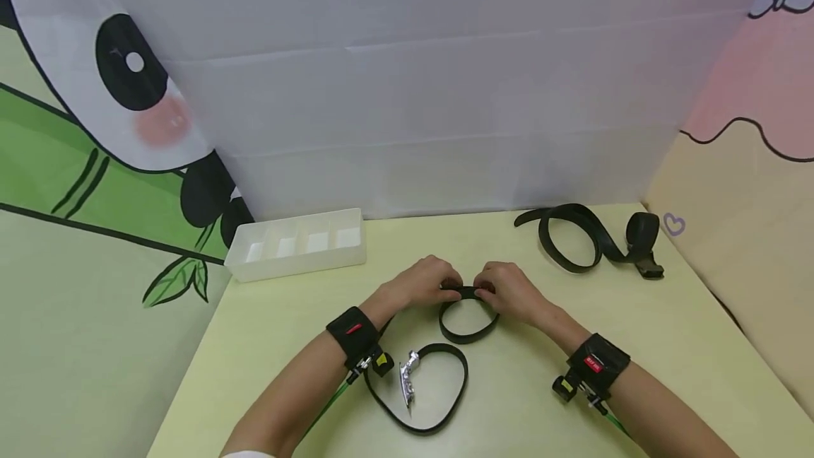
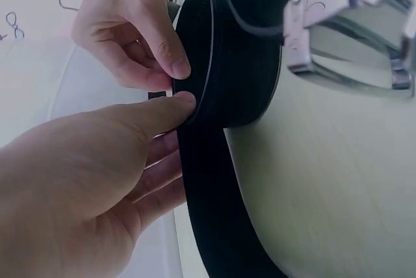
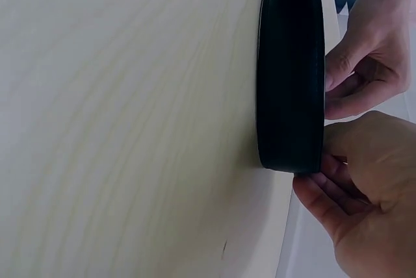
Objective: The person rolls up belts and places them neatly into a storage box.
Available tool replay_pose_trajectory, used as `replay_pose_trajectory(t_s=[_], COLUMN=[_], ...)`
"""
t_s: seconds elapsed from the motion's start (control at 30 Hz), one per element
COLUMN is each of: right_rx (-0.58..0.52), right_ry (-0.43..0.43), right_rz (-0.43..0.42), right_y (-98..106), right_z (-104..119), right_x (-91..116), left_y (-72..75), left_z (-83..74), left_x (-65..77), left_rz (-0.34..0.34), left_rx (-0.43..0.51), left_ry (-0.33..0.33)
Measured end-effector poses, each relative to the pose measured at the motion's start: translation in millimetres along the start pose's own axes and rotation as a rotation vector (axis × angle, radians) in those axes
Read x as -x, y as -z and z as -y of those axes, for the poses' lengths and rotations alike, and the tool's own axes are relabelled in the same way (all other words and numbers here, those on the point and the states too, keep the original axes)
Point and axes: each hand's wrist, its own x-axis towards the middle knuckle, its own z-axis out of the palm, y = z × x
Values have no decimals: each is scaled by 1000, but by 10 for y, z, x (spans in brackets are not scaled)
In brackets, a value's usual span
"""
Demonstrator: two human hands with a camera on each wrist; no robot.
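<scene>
A black belt point(image 1: 467, 338) stands on edge on the table, its far part bent into a small loop between both hands. Its silver buckle point(image 1: 407, 382) lies at the nearer end, inside a wider curve. At the left of the loop's far side, my left hand point(image 1: 422, 283) pinches the strap; in the left wrist view its thumb point(image 2: 172, 110) presses on the black band. Close beside it, my right hand point(image 1: 511, 290) pinches the loop's right side. The right wrist view shows its fingers point(image 3: 318, 203) at the band's edge, partly hidden behind it.
A second black belt point(image 1: 598, 235), loosely curled with a dark buckle, lies at the back right of the table. At the back left stands a white tray point(image 1: 299, 267) with several compartments. A printed cloth point(image 1: 445, 104) hangs along the table's back edge.
</scene>
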Motion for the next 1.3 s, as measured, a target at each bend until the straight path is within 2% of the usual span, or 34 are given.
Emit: replay_pose_trajectory(t_s=[0.23,0.4,0.47,0.6,0.7,0.77,0.97,1.07,1.17,1.3], right_rx=[-10,-6,13,51,24,-11,-92,-111,-110,-109], right_ry=[14,-1,-6,-13,-20,-23,-29,-13,14,24], right_rz=[16,17,-7,-106,-150,-118,98,114,81,80], right_y=[-65,-83,-94,-100,-67,-39,-78,-171,-253,-254], right_z=[37,78,112,234,376,480,708,746,769,781], right_x=[-85,-115,-101,-6,101,173,341,363,367,370], left_y=[0,-2,0,-2,-5,-4,2,5,9,28], left_z=[24,25,22,49,93,127,199,220,229,254], left_x=[106,148,168,230,302,357,521,579,636,720], left_rz=[-25,-38,-42,-60,-90,-114,-179,-201,-219,-241], left_rx=[20,-4,-13,-15,-14,-25,-73,-84,-82,-81], left_ry=[51,87,103,142,162,169,168,176,191,202])
